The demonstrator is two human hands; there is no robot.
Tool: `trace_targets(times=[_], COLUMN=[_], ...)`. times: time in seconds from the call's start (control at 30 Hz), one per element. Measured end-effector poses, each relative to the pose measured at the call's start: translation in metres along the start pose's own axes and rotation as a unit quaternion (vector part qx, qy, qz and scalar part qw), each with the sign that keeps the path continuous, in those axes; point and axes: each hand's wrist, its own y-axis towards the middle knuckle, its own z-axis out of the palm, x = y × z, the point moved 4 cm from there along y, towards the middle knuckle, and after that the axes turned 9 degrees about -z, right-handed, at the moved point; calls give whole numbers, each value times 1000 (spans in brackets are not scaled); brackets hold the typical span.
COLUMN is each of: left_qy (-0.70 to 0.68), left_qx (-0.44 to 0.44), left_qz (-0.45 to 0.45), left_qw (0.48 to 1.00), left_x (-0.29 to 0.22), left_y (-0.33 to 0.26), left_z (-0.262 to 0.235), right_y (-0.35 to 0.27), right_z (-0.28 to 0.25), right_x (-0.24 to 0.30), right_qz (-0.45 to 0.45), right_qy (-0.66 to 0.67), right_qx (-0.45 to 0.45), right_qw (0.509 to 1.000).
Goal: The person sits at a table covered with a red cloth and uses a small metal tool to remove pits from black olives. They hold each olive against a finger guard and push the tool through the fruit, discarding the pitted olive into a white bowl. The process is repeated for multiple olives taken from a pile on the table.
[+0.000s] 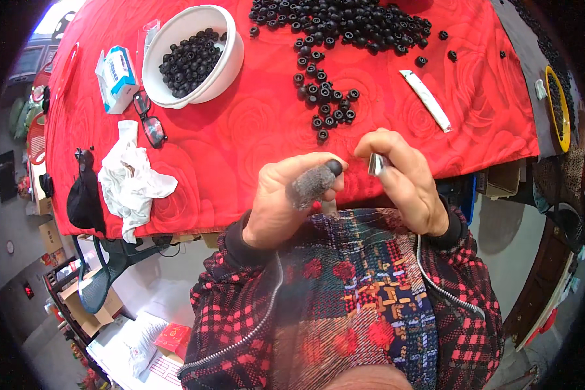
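Fingertips of left hand (286, 201) pinch a black bead (334, 167); right hand (403, 179) clamps a half-hidden metal tool (376, 164).

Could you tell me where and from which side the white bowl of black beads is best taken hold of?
Take the white bowl by its near right rim, coming from the person's side. That edge faces open red cloth, while a small box and glasses crowd its left. The wall is smooth and rounded, so fingers probably hold best pinched over the rim, clear of the beads.
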Motion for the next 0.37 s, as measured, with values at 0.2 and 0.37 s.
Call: trace_targets(times=[0.2,0.37], left_qy=[67,86], left_qx=[-15,-18], left_qz=[10,5], left_qw=[998,996], left_x=[1,0], left_y=[0,2], left_z=[-2,-1], right_y=[6,5], right_z=[6,6], right_x=[-5,-7], right_qz=[14,39], right_qy=[-70,-78], right_qx=[27,22], right_qw=[997,996])
